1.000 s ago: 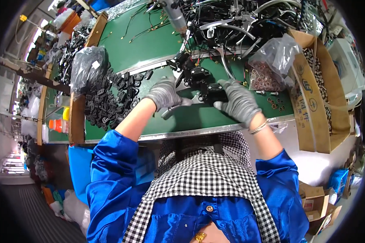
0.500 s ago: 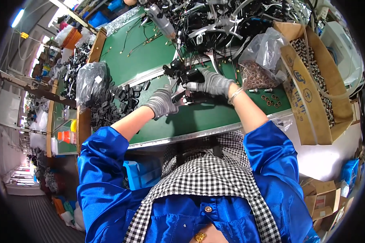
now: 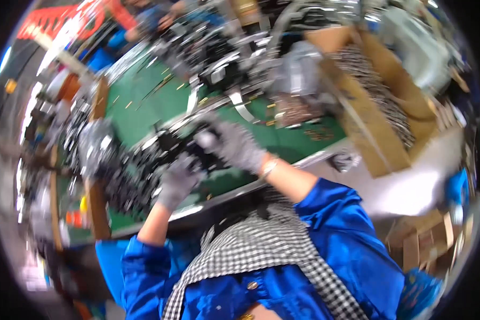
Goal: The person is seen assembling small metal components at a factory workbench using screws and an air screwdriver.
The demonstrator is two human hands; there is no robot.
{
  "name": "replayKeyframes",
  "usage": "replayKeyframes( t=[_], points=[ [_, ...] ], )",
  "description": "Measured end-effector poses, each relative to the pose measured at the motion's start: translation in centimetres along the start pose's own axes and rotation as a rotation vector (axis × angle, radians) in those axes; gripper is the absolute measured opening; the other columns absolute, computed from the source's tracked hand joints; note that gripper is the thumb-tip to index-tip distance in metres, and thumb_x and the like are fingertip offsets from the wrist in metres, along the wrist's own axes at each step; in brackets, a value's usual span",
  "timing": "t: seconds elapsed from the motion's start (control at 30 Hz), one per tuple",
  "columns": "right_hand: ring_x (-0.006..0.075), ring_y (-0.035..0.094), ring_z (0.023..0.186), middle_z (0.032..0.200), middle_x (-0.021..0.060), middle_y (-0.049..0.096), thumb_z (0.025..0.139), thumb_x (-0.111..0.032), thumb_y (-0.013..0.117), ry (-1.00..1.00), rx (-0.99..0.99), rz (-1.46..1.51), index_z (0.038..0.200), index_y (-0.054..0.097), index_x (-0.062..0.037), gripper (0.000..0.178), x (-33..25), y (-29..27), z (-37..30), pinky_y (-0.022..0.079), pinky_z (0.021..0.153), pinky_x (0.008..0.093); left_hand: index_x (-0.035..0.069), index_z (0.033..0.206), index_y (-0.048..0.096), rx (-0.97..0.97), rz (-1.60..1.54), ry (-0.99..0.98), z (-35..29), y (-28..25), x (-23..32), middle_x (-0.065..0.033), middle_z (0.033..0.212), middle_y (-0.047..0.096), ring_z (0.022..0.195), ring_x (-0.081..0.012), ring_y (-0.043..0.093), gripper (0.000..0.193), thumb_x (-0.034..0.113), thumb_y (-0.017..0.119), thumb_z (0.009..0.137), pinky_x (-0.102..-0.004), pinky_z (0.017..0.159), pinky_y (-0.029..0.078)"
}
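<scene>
Both my hands wear grey knit gloves and meet over the near part of the green workbench [image 3: 250, 168]; motion smears them. Between them is a black and silver brake lever assembly [image 3: 205, 159], its outline blurred. My right hand [image 3: 234, 144] is closed round its upper right side. Lower left, my left hand [image 3: 179, 182] has its fingers bent against the same assembly. A heap of small black plastic parts [image 3: 125, 181] lies just left of my left hand. Beyond my hands, silver levers [image 3: 242, 109] with black bodies and cables are piled on the bench.
Right of my hands lie a clear bag of copper-coloured rings [image 3: 298, 109] and loose rings [image 3: 319, 133]. A cardboard box [image 3: 352, 120] of small metal parts stands at the bench's right end. A grey plastic bag [image 3: 98, 146] sits left. Another person's hand [image 3: 167, 21] shows at the far side.
The view has swung, so the bench sits further left and tilts. My hands, with the lever assembly between them, have shifted toward the heap of black parts.
</scene>
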State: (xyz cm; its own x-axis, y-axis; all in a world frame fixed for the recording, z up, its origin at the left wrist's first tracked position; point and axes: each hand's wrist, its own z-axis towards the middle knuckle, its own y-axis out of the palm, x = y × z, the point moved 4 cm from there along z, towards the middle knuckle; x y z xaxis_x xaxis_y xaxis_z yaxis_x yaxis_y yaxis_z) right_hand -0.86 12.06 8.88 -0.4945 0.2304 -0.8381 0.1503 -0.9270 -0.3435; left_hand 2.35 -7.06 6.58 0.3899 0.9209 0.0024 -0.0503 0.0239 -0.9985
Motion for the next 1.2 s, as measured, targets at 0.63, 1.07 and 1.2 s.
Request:
replayKeyframes(
  t=[0.63, 1.07, 1.2],
  points=[
    [0.0330, 0.063, 0.077, 0.088, 0.0177, 0.067, 0.090, -0.025, 0.057, 0.819, -0.256, -1.360, 0.098, 0.067, -0.0018, 0.026, 4.8, -40.2, -17.8, 0.051, 0.074, 0.0417, 0.003, 0.114, 0.058, 0.004, -0.789, 0.330, 5.5, -1.1, 11.3, -0.0085, 0.098, 0.067, 0.081, -0.0216, 0.067, 0.031, 0.005, 0.066, 0.084, -0.0331, 0.063, 0.053],
    [0.0325, 0.069, 0.081, 0.085, 0.0181, 0.068, 0.083, -0.008, 0.061, 0.929, -0.327, -1.369, 0.098, 0.067, -0.0022, 0.017, 4.2, -39.2, -13.2, 0.054, 0.069, 0.0396, 0.006, 0.107, 0.059, -0.540, -1.393, -0.466, 3.5, 4.7, 6.3, -0.0006, 0.062, 0.055, 0.046, -0.0115, 0.052, 0.035, 0.020, 0.076, 0.080, -0.0272, 0.043, 0.044],
    [0.0346, 0.068, 0.080, 0.084, 0.0188, 0.068, 0.082, -0.009, 0.063, 0.927, -0.362, -1.420, 0.099, 0.066, -0.0021, 0.018, 4.1, -38.5, -12.3, 0.055, 0.066, 0.0404, 0.005, 0.097, 0.062, -0.494, -1.320, -0.397, 4.1, 4.1, 7.6, -0.0002, 0.055, 0.052, 0.045, -0.0122, 0.054, 0.036, 0.031, 0.079, 0.079, -0.0265, 0.037, 0.041]
  ],
)
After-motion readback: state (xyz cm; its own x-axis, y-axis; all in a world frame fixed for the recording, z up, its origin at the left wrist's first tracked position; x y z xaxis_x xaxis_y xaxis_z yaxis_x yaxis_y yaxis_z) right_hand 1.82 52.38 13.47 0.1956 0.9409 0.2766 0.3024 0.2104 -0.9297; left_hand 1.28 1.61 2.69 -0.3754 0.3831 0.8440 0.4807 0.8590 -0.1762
